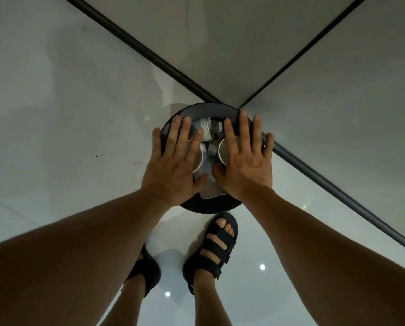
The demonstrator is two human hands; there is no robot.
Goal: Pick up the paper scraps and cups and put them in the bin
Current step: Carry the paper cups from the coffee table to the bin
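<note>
Two hands: both lie flat, palms down, fingers straight and spread, side by side over the bin's mouth, and neither grips anything.
Floor (55, 114): left of the bin, glossy pale tile with a few dark specks.
Left hand (173, 170): covers the left half of the bin (208, 107), with its little finger out past the rim.
Left cup (197, 161): inside the bin, under the left hand's fingers. It is white paper with its round mouth facing up.
Third cup (206, 129): at the far middle of the bin, seemingly on its side, with its long axis running away from the person.
Scraps (208, 184): grey, crumpled paper between the cups. One flat piece reaches the bin's near rim, below the two thumbs.
Right cup (222, 149): inside the bin, under the right hand's fingers, with its white rim showing.
Right hand (246, 165): covers the right half of the bin, with its fingertips reaching the far rim.
Bin: black, round, smooth-rimmed, set in the corner where two dark skirting (149, 52) strips meet.
Key relation: the load sits straight below both palms, and each hand is equally near it. Whether the palms touch it or only hover above it cannot be told.
Judgement: the load looks binned. The near scrap may need a push down.
Sandals (220, 245): black, strapped, just on the near side of the bin.
</note>
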